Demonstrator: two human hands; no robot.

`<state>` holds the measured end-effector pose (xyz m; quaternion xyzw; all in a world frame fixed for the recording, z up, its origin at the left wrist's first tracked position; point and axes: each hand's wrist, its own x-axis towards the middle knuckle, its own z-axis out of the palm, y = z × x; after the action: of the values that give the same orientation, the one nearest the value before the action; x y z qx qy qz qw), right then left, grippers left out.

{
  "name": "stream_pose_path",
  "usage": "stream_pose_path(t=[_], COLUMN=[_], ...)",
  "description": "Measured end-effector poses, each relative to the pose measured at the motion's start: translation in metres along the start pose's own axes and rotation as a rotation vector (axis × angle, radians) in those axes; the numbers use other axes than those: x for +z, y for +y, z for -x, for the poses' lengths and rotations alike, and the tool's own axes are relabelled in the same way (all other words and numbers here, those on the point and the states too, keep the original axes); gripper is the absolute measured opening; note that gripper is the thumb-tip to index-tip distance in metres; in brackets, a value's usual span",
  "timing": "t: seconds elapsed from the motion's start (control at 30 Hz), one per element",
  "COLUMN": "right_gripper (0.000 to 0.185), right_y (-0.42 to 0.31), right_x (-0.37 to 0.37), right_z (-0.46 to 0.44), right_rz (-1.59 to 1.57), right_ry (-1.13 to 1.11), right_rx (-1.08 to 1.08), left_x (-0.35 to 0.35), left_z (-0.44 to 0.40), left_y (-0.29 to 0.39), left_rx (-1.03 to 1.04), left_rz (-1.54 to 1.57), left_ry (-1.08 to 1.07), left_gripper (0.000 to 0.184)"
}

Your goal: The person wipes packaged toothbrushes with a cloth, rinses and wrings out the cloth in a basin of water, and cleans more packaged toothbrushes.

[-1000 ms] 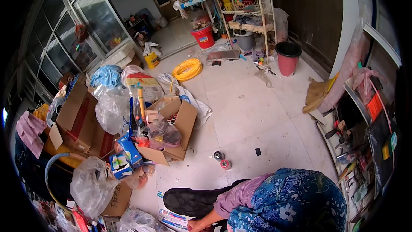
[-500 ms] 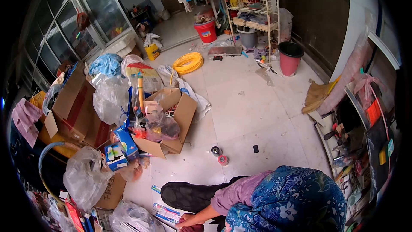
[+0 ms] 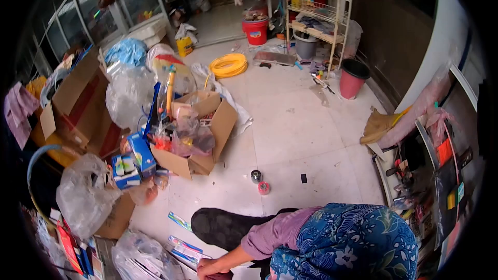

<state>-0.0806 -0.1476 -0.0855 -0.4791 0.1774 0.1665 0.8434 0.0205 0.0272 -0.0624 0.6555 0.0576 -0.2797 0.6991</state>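
One hand (image 3: 210, 266) shows at the bottom centre, at the end of a pinkish-purple sleeve (image 3: 277, 232). I take it for my left hand; its fingers are bent over a dark reddish thing at the frame's lower edge. Just beyond it, packaged toothbrush-like items (image 3: 188, 249) lie on the floor, and another blue-green pack (image 3: 179, 221) is beside the dark shoe (image 3: 210, 228). A blue floral garment (image 3: 353, 238) covers the lap. My right hand is not visible.
An open cardboard box (image 3: 223, 124) of mixed things stands left of centre. Two small round containers (image 3: 264, 187) and a black rectangle (image 3: 304, 178) lie on the floor. A plastic bag (image 3: 142, 254) is at lower left, a yellow hose coil (image 3: 228, 65) and a wire rack (image 3: 316, 5) farther back.
The view has tilted and shifted, and more of the packs on the floor shows. The visible hand has moved left in the frame, with the dark reddish thing now under it.
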Motion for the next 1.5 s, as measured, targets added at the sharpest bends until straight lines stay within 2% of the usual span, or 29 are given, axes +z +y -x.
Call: stream_pose_path(t=[0.03,0.07,0.1,0.13,0.17,0.23,0.3,0.33,0.4,0.5,0.53,0.63,0.67,0.77,0.87,0.97,1.17,1.2,1.3,1.5], right_gripper=[0.014,0.005,0.01,0.009,0.008,0.003,0.023,0.027,0.03,0.008,0.007,0.026,0.028,0.025,0.027,0.036,0.052,0.039,0.042,0.036], right_y=[-0.004,-0.006,-0.004,-0.018,-0.014,-0.019,-0.014,-0.018,-0.017,0.006,0.02,0.036,0.037,0.05,0.05,0.067,0.091,0.096,0.105,0.112], right_x=[0.003,0.009,0.012,0.018,0.015,0.018,0.014,0.015,0.005,-0.023,-0.034,-0.062,-0.07,-0.085,-0.074,-0.072,-0.05,-0.048,-0.047,-0.064], right_z=[0.002,0.0,-0.012,-0.004,-0.017,-0.032,-0.056,-0.059,-0.079,-0.116,-0.132,-0.153,-0.156,-0.175,-0.18,-0.204,-0.232,-0.236,-0.238,-0.251], right_rz=[-0.068,-0.21,-0.337,-0.2,-0.109,0.125,0.123,0.115,0.151,0.182,0.283,0.597,0.641,0.765,0.926,1.057,1.187,1.201,1.271,1.257], right_ry=[-0.001,0.001,-0.084,0.055,0.075,0.193,0.201,0.237,0.244,0.344,0.437,0.629,0.602,0.656,0.757,0.637,0.519,0.556,0.603,0.557], right_rx=[0.019,0.003,0.019,-0.034,-0.062,-0.148,-0.15,-0.064,-0.065,-0.001,0.0,0.18,0.237,0.352,0.326,0.433,0.489,0.485,0.409,0.498], left_x=[0.001,0.007,0.0,-0.045,0.0,0.021,0.021,0.015,-0.002,-0.021,-0.023,-0.021,-0.025,-0.027,-0.028,-0.03,-0.034,-0.034,-0.032,-0.031], left_z=[0.006,0.007,0.003,-0.043,-0.011,0.007,0.004,0.003,-0.005,-0.003,-0.002,0.009,0.011,0.023,0.034,0.041,0.049,0.049,0.05,0.048], left_y=[0.016,0.03,0.045,0.023,0.064,0.087,0.088,0.081,0.061,0.052,0.06,0.082,0.082,0.084,0.085,0.086,0.09,0.09,0.089,0.087], left_rx=[0.071,0.106,0.145,0.241,0.225,0.277,0.236,0.214,0.145,0.046,0.029,0.119,0.121,0.111,0.105,0.102,0.134,0.127,0.101,0.09], left_rz=[0.006,0.044,0.072,0.024,0.086,0.071,0.067,0.138,0.168,0.27,0.33,0.346,0.283,0.292,0.299,0.301,0.402,0.409,0.413,0.41], left_ry=[-0.029,-0.029,-0.012,-0.045,-0.002,0.035,0.094,0.097,0.187,0.239,0.229,0.229,0.239,0.288,0.3,0.325,0.382,0.379,0.397,0.421], left_gripper=[0.037,0.036,0.034,0.045,0.038,0.037,0.037,0.037,0.033,0.029,0.028,0.027,0.032,0.031,0.03,0.029,0.029,0.029,0.03,0.029])
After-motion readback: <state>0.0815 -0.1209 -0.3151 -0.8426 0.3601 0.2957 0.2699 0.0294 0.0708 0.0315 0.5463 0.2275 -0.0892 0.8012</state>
